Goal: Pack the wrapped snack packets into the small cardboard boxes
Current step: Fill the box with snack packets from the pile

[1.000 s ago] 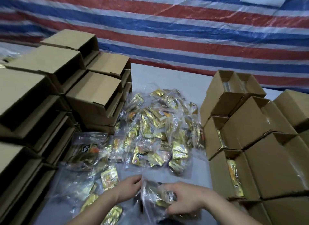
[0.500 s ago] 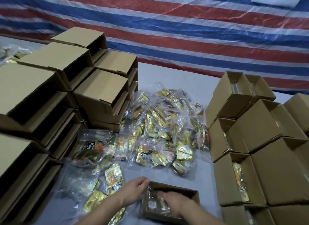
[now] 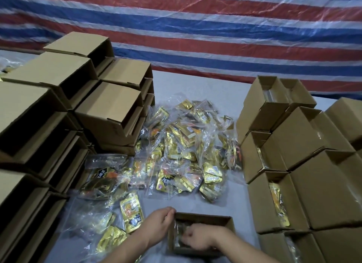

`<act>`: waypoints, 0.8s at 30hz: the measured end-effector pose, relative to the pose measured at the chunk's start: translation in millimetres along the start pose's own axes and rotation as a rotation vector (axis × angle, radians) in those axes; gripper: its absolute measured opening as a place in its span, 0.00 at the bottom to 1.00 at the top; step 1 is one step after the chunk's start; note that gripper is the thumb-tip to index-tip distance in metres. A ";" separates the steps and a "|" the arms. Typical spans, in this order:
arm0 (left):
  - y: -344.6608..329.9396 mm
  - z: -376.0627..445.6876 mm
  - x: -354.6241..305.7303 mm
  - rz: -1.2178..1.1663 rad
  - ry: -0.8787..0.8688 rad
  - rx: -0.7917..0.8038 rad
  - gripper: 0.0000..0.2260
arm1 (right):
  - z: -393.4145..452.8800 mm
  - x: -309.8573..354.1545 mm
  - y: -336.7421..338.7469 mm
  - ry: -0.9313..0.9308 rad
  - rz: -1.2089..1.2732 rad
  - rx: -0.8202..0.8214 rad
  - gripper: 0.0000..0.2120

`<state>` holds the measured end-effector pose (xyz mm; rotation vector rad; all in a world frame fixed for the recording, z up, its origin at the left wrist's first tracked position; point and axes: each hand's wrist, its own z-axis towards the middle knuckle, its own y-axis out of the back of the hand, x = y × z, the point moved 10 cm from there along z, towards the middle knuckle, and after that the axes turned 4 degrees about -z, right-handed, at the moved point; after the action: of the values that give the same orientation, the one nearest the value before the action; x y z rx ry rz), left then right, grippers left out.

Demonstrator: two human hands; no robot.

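A small open cardboard box (image 3: pixel 219 220) lies on the table in front of me, with a clear-wrapped snack packet (image 3: pixel 179 233) inside it. My left hand (image 3: pixel 159 226) grips the box's left wall with curled fingers. My right hand (image 3: pixel 199 238) is down inside the box, fingers bent on the packet. A heap of gold snack packets in clear bags (image 3: pixel 188 153) covers the middle of the table beyond the box. More packets (image 3: pixel 131 211) lie to the left of my left hand.
Stacks of empty open boxes (image 3: pixel 109 110) stand on the left. Boxes with packets in them (image 3: pixel 278 202) are stacked on the right. A striped red, white and blue tarp (image 3: pixel 195 37) hangs behind the grey table (image 3: pixel 233 202).
One second ago both hands held a bagged packet above the table. The packet has gone down into the small box, and my right hand has pushed deeper inside. The view has tilted down slightly.
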<state>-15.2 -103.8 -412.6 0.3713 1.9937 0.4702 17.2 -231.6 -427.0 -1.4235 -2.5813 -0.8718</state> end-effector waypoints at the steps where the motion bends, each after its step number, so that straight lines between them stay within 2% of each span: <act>1: -0.5 -0.5 -0.2 0.017 -0.008 -0.004 0.15 | 5.3 2.9 -6.8 -0.027 0.006 0.025 0.27; 4: -2.3 -4.1 -1.2 0.070 -0.020 0.002 0.14 | 26.2 1.3 -15.4 -0.094 0.043 -0.027 0.34; 8: 2.8 -5.3 1.2 0.021 0.003 -0.005 0.11 | 17.7 12.5 -16.9 -0.042 0.014 0.079 0.26; 12: 4.0 -4.5 1.7 0.007 0.024 0.005 0.11 | 7.9 -2.4 1.3 -0.034 -0.088 0.037 0.17; 15: 5.3 -5.2 3.2 -0.012 0.042 -0.002 0.12 | 6.0 -9.7 3.4 -0.070 -0.079 0.015 0.21; 19: 3.1 -9.5 -3.1 0.036 0.025 0.028 0.11 | 6.7 -16.9 -2.6 -0.133 0.072 0.010 0.28; 21: 4.6 -9.4 -6.5 0.046 0.029 0.029 0.12 | 1.6 -15.1 -2.7 -0.110 0.092 0.031 0.27; 24: 21.5 2.1 -27.6 0.003 0.033 -0.050 0.14 | -21.1 -13.5 11.7 -0.039 0.128 0.031 0.20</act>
<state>0.1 -97.1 -381.8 0.3380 2.0097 0.5300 29.9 -247.6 -408.5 -1.5922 -2.4857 -0.7906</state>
